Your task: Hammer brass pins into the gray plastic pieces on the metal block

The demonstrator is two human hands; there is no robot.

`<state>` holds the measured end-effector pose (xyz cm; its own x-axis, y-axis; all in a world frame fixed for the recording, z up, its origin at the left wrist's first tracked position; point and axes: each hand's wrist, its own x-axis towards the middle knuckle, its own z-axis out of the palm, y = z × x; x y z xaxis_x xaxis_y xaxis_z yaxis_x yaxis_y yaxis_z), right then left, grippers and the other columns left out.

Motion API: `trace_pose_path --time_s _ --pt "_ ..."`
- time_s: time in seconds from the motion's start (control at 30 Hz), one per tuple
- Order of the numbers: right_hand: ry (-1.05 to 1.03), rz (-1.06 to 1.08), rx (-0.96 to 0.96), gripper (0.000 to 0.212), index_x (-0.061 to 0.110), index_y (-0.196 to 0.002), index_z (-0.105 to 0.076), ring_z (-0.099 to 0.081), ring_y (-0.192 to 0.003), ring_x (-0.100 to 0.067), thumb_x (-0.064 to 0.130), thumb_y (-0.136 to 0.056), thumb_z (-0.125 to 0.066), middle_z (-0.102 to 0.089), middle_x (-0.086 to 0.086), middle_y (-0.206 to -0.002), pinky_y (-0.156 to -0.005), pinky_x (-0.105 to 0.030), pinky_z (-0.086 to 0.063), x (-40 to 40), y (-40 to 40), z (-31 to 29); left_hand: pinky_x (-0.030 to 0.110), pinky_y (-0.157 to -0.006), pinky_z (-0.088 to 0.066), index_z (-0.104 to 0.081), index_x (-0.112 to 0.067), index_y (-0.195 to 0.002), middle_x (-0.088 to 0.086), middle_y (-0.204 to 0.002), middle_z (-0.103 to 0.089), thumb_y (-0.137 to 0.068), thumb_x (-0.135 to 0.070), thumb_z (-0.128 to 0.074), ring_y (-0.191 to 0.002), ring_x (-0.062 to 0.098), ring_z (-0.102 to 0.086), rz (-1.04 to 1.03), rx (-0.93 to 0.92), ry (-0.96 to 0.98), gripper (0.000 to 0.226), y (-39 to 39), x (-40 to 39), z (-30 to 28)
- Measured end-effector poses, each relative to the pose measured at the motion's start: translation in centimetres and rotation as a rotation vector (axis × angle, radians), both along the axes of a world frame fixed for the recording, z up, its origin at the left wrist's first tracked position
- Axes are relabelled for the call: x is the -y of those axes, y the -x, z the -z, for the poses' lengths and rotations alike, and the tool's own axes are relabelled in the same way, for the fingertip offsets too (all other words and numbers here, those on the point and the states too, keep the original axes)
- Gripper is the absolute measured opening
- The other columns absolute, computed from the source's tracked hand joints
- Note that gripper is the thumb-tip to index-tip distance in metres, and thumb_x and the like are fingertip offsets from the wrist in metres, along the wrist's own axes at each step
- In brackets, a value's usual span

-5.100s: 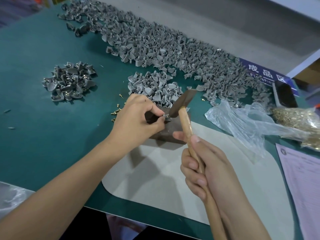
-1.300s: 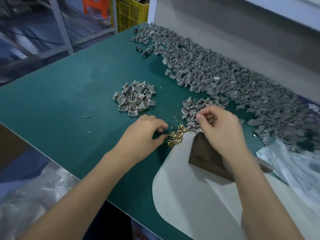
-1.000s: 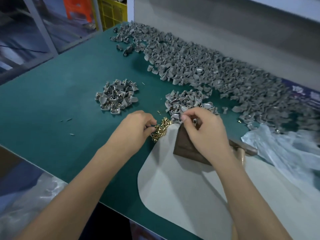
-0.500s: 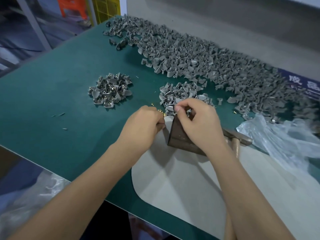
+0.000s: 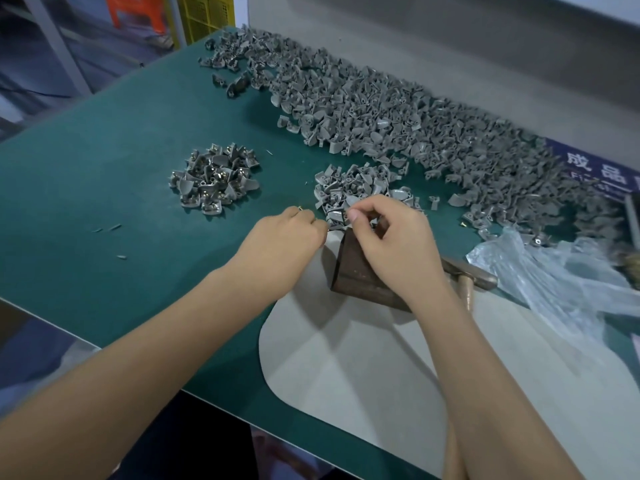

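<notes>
Since the hammering of five seconds earlier, the hammer (image 5: 468, 276) had been laid down on the worktop (image 5: 104, 188) just right of the metal block (image 5: 358, 271), its wooden handle passing under the right forearm, and both hands had gone forward to the parts. The right hand (image 5: 394, 244) hung over the block's far top edge, thumb and forefinger pinched together on a gray plastic piece (image 5: 337, 216) at the near edge of the small heap (image 5: 353, 188) just beyond the block. The left hand (image 5: 280, 244) lay with its fingers curled at the block's left, on the spot where the loose brass pins (image 5: 300, 208) lay; whether it held one could not be told, since only a glint of brass showed past the knuckles. The block stood on the far left corner of a pale gray mat (image 5: 346, 368) that reached to the worktop's near edge. A second small heap of gray pieces (image 5: 214, 180), some with metal showing in them, sat well to the left of the first, toward the worktop's middle. A long bank of gray pieces (image 5: 398, 112) ran along the far edge, and a crumpled clear plastic bag (image 5: 561, 285) lay at the right edge.
</notes>
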<state>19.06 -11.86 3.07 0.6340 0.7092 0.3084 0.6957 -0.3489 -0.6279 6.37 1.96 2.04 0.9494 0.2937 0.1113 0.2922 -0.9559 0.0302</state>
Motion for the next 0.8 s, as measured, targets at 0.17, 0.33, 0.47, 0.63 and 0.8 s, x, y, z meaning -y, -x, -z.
trace_pose_path --time_s 0.17,0.33,0.47,0.63,0.8 --pt "-0.048 -0.001 -0.017 0.01 0.025 -0.097 -0.074 -0.063 -0.088 0.001 0.023 -0.1 -0.064 -0.071 0.019 -0.092 -0.075 -0.021 -0.047 0.0 0.0 0.1 0.034 -0.078 -0.048 -0.057 -0.027 -0.118 -0.006 -0.112 -0.055 -0.103 -0.015 -0.052 -0.111 0.018 -0.051 0.013 0.073 0.117 0.02 -0.1 -1.0 0.1" --pt "-0.111 -0.026 -0.017 0.008 0.029 -0.101 -0.073 -0.064 -0.082 -0.001 0.025 -0.098 -0.067 -0.071 0.019 -0.091 -0.072 -0.017 -0.044 -0.1 -0.2 0.3 0.022 -0.08 -0.046 -0.066 -0.025 -0.111 -0.019 -0.097 -0.065 -0.103 -0.02 -0.059 -0.09 -0.005 -0.059 -0.042 0.439 0.777 0.012 -0.4 -0.8 0.1" --pt "-0.143 -0.089 -0.069 0.021 0.041 -0.108 -0.069 -0.06 -0.071 -0.013 0.031 -0.09 -0.077 -0.07 0.017 -0.093 -0.065 -0.017 -0.044 0.0 -0.1 -0.1 0.014 -0.078 -0.048 -0.066 -0.017 -0.106 -0.009 -0.094 -0.073 -0.101 -0.013 -0.064 -0.086 0.0 -0.067 -0.086 0.658 1.343 0.007 -2.1 0.3 -0.7" --pt "-0.243 -0.035 -0.099 0.022 0.033 -0.104 -0.076 -0.068 -0.083 -0.008 0.017 -0.089 -0.08 -0.073 0.019 -0.092 -0.072 -0.012 -0.047 0.1 -0.1 -0.4 0.011 -0.058 -0.041 -0.064 -0.015 -0.103 -0.01 -0.077 -0.067 -0.101 -0.018 -0.066 -0.065 0.001 -0.054 -0.122 0.612 1.592 0.004 -3.4 0.5 -0.4" --pt "-0.296 0.04 -0.075 0.01 0.022 -0.099 -0.081 -0.071 -0.084 -0.008 0.015 -0.093 -0.077 -0.076 0.016 -0.087 -0.078 -0.018 -0.053 0.2 -0.1 -0.4 0.021 -0.072 -0.052 -0.065 -0.019 -0.1 -0.011 -0.085 -0.074 -0.098 -0.023 -0.07 -0.074 0.002 -0.065 -0.078 0.678 1.302 0.007 -3.3 -0.6 0.4"
